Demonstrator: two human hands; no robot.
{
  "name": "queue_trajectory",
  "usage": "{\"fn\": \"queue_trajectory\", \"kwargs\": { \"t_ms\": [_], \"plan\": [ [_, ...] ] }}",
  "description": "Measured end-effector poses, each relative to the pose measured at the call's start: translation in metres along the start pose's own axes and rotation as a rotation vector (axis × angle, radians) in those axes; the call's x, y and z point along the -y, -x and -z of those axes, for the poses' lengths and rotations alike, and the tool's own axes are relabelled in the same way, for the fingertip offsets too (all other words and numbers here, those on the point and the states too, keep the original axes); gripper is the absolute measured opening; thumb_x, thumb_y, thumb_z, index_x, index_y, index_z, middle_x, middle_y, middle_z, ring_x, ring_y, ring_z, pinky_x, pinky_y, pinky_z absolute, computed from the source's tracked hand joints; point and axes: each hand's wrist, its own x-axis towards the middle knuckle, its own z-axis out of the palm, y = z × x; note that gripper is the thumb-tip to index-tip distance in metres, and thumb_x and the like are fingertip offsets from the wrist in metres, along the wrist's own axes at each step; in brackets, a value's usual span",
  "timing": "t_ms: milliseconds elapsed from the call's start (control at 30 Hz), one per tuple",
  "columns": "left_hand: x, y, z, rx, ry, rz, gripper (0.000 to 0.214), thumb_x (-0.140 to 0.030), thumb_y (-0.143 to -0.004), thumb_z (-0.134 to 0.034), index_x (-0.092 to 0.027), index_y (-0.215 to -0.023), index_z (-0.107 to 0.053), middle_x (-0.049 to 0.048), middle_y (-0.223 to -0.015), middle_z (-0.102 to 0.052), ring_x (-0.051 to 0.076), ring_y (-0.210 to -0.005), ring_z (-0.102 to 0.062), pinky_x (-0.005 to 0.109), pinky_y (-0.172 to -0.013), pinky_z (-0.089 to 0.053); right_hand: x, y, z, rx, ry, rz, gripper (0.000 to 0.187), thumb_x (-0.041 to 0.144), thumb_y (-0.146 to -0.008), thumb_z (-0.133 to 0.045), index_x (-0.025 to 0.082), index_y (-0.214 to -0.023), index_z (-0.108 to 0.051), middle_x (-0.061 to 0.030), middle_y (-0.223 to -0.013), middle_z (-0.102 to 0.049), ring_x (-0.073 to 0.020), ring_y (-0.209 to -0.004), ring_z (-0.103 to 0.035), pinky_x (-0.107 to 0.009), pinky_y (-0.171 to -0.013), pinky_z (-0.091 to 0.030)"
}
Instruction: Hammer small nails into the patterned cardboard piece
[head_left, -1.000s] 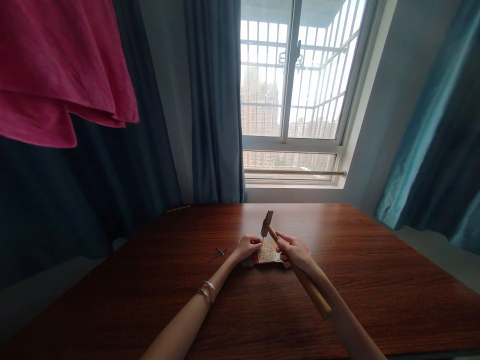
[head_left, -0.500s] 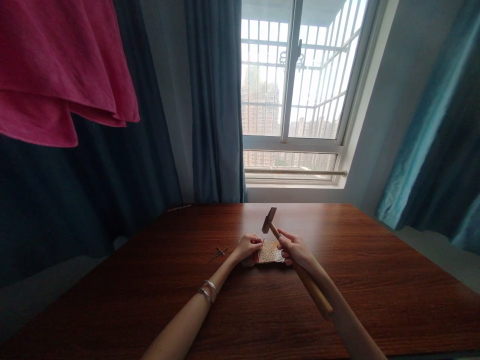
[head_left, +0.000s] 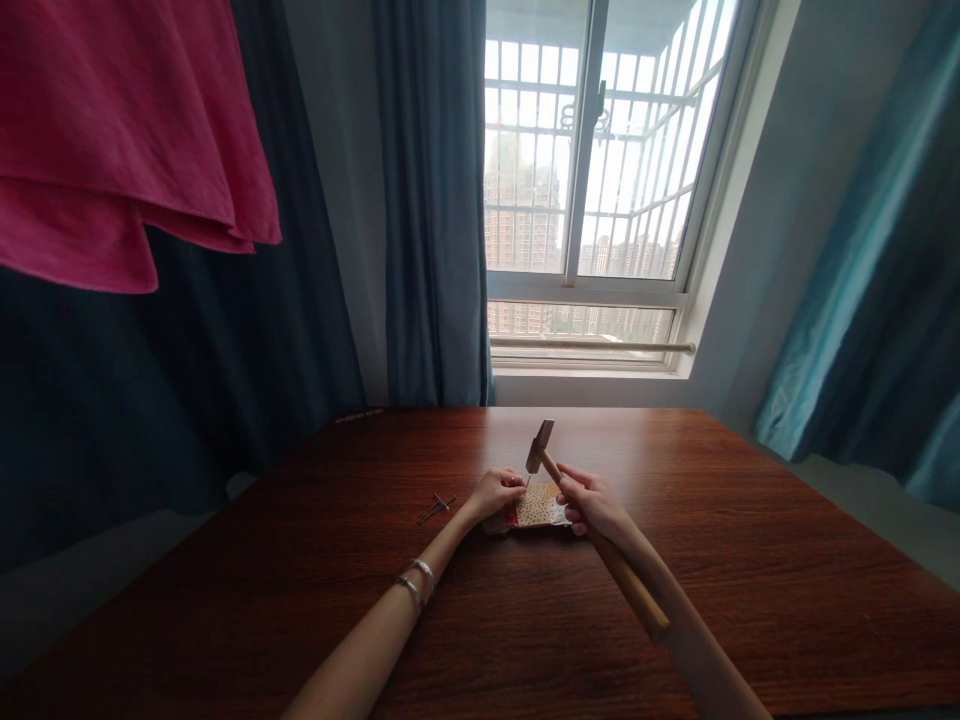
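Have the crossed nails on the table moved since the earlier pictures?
No, the crossed nails lie in the same spot; judged against the table's far edge, they show no visible shift either way.

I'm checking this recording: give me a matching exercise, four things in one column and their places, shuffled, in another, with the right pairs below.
Things:
1. Hammer
2. Loose nails
3. Bracelets
4. Pink cloth

Places:
A. on the table, to the left of the left hand
B. in the upper left corner of the picture
C. held in the right hand
D. around the left forearm

Right pairs: 1-C, 2-A, 3-D, 4-B
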Motion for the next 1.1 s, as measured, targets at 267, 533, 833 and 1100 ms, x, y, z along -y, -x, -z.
{"fn": "queue_trajectory", "kwargs": {
  "t_ms": [267, 533, 833, 1100],
  "plan": [
    [-0.001, 0.000, 0.001, -0.011, -0.021, 0.024, 0.021, -0.032, -0.067, -0.060, -0.013, -0.064, -0.066, 0.0034, -0.071, -0.060, 0.014, -0.068, -0.053, 0.023, -0.062, -0.039, -0.001, 0.002, 0.002, -0.015, -0.006, -0.008, 0.055, 0.028, -0.077, -0.051, 0.019, -0.129, -0.035, 0.0027, -0.061, -0.049, -0.0030, -0.037, -0.038, -0.014, -0.032, -0.028],
    [-0.002, 0.000, 0.000, -0.008, -0.047, 0.010, 0.019, -0.029, -0.068, -0.058, -0.012, -0.066, -0.067, 0.0028, -0.070, -0.059, 0.014, -0.068, -0.053, 0.022, -0.063, -0.039, -0.021, -0.010, 0.012, -0.125, -0.017, 0.012, 0.058, 0.026, -0.076, -0.053, 0.019, -0.129, -0.033, 0.0046, -0.057, -0.048, -0.0030, -0.034, -0.036, -0.015, -0.031, -0.028],
    [-0.002, 0.000, -0.001, -0.029, -0.102, 0.025, 0.016, -0.026, -0.067, -0.058, -0.012, -0.065, -0.064, 0.0017, -0.067, -0.059, 0.014, -0.067, -0.053, 0.022, -0.061, -0.037, -0.031, -0.024, 0.012, -0.139, -0.093, 0.119, 0.066, 0.025, -0.071, -0.059, 0.017, -0.130, -0.031, 0.0064, -0.052, -0.046, -0.0024, -0.033, -0.033, -0.014, -0.031, -0.026],
    [0.002, -0.001, -0.001, -0.035, -0.092, 0.003, 0.016, -0.026, -0.067, -0.058, -0.012, -0.066, -0.065, 0.0016, -0.068, -0.059, 0.013, -0.067, -0.052, 0.022, -0.062, -0.037, -0.024, -0.017, 0.008, -0.093, -0.003, 0.107, 0.059, 0.028, -0.075, -0.054, 0.018, -0.130, -0.033, 0.0054, -0.056, -0.045, -0.0027, -0.034, -0.034, -0.015, -0.030, -0.028]
  ]
}}
